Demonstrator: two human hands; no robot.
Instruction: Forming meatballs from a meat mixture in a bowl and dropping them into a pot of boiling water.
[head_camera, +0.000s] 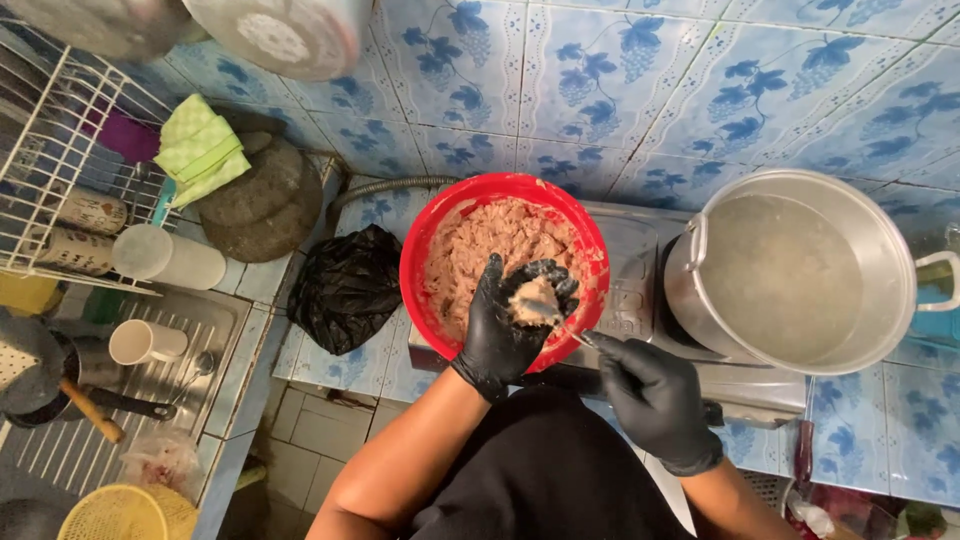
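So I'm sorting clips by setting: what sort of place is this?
Most likely a home kitchen: a steel pot on a countertop stove, a dish rack over a sink, blue wall tiles.

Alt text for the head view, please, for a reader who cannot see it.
Seen from above, a black-gloved left hand cups a lump of minced mixture over a red bowl of the same; the gloved right hand holds a spoon to it. A steel pot of cloudy liquid stands alongside.
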